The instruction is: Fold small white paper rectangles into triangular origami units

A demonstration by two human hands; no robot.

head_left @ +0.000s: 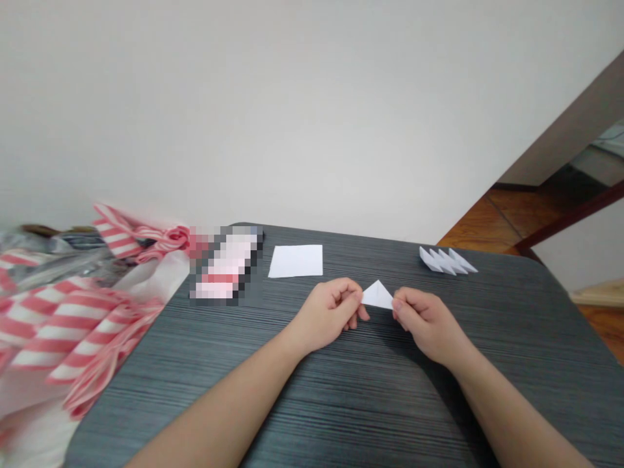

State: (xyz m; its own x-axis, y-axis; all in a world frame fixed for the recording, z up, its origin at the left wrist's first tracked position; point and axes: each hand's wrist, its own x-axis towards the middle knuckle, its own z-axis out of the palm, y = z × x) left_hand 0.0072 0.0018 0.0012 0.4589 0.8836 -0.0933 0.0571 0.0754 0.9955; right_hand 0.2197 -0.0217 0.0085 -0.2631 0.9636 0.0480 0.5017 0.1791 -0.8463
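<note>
Between my two hands is a small piece of white paper folded into a triangle (pixel 377 296), its peak pointing away from me. My left hand (pixel 336 311) pinches its left corner between thumb and fingers. The right corner is gripped the same way by my right hand (pixel 426 320). Both hands hold the paper over the dark table (pixel 351 403). Beyond my left hand lies a flat white paper stack or sheet (pixel 296 260). Several folded white paper pieces (pixel 447 261) lie in an overlapping row beyond my right hand.
A pixelated, phone-like object (pixel 228 263) lies at the table's far left. Red-and-white striped cloth (pixel 73 318) is heaped beside the left edge. A pale wall (pixel 312 117) rises behind the table, and wooden floor (pixel 480 221) shows at the right.
</note>
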